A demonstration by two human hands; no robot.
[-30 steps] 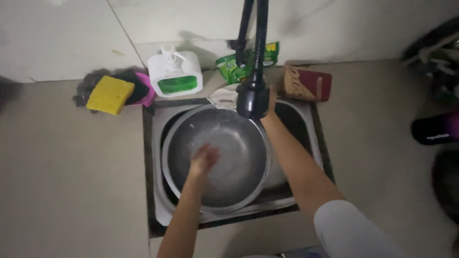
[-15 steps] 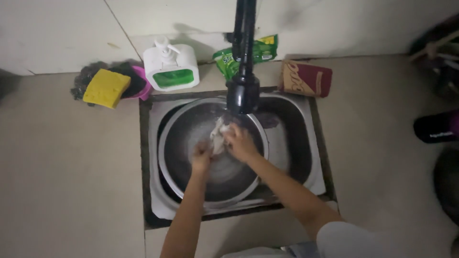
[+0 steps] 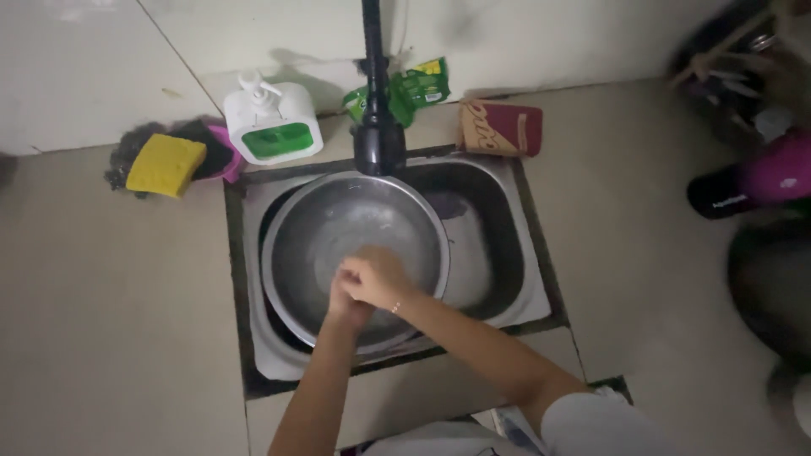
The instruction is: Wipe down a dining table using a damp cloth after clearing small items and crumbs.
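Steel bowl (image 3: 355,253) sat in sink (image 3: 507,279), filling its left side | left hand (image 3: 346,300) and right hand (image 3: 376,277) clasped together over bowl's near wall, contents hidden | tap (image 3: 378,143) above far rim | right basin open

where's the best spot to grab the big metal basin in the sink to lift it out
Probably by the rolled rim of the metal basin, at two opposite points on its left and right edges, coming from above. It sits tilted in the sink, and its smooth, wet-looking inside offers no grip. The faucet overhangs the far edge, and both the left hand and the right hand are inside near the front.
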